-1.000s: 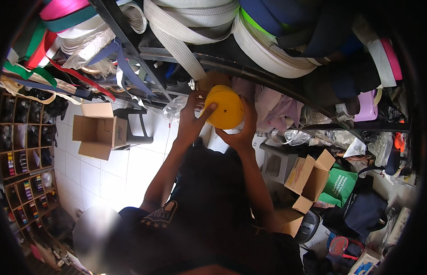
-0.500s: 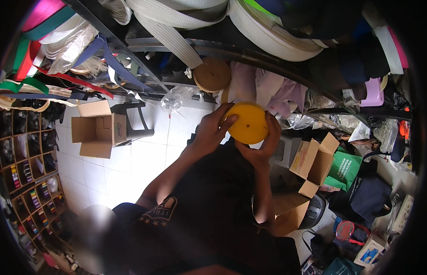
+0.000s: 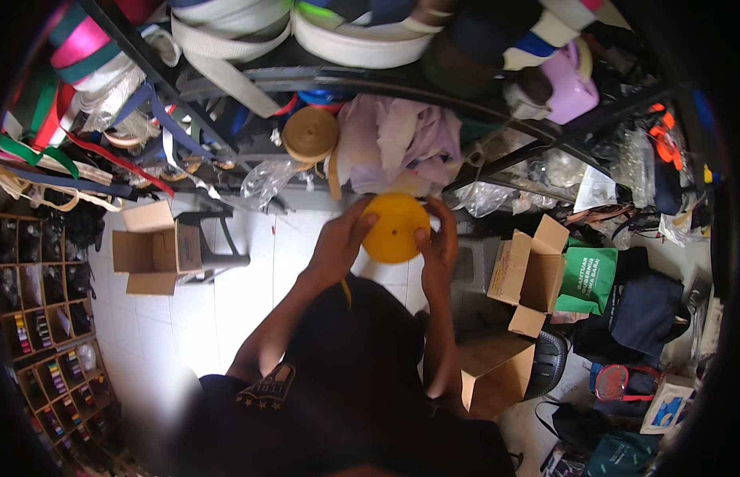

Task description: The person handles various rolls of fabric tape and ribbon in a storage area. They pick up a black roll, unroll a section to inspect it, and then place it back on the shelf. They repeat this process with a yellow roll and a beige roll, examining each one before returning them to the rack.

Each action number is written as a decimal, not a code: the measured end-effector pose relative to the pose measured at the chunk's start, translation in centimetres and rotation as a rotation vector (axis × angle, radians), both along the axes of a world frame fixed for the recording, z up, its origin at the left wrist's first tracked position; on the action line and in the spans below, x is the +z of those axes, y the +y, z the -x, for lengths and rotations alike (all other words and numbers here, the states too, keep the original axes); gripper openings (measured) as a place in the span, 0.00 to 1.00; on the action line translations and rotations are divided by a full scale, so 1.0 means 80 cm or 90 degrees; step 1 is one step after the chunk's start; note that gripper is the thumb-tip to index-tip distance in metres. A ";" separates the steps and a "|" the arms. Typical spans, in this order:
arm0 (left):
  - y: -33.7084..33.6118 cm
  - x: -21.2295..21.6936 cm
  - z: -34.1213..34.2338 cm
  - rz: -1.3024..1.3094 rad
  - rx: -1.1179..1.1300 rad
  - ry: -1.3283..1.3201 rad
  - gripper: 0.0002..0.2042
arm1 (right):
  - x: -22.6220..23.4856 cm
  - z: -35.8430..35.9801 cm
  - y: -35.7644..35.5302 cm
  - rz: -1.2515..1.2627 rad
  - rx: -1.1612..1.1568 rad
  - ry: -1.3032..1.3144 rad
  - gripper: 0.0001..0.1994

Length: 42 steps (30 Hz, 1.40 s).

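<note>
Between my two hands is a round, flat roll of yellow webbing, its coiled face turned up with a small hole at the centre. My left hand grips its left edge, thumb lying on the face. My right hand clasps the right edge, its thumb pressed near the rim. A short yellow loose end hangs below the roll beside my left wrist. Beyond my hands, a brown webbing roll sits on the shelf, its tail hanging down, next to crumpled lilac fabric.
Overhead, a dark metal rack holds white webbing rolls. An open carton rests on a grey stool at left, above a wooden pigeonhole shelf. On the right are another open carton, a green bag and dark bags.
The yellow roll and both hands have shifted left and slightly down in view. The loose yellow end now shows. My right thumb has come onto the roll's face, and the whole view has turned.
</note>
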<state>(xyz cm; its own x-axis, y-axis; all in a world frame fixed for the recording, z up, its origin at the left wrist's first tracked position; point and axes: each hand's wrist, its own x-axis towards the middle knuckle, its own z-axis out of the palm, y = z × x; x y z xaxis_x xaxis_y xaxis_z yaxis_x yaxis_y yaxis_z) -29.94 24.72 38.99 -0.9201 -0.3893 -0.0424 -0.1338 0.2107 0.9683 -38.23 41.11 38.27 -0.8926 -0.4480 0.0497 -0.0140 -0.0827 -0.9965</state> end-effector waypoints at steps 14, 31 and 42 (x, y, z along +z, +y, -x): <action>0.162 0.013 -0.056 0.025 -0.116 -0.013 0.23 | 0.024 -0.049 0.148 -0.037 -0.015 -0.044 0.13; 0.198 0.049 -0.100 -0.355 0.072 -0.098 0.21 | 0.027 -0.105 0.138 0.057 -0.229 -0.050 0.14; 0.150 -0.005 -0.124 -0.191 0.185 0.100 0.20 | -0.008 -0.148 0.066 0.091 -0.174 -0.057 0.15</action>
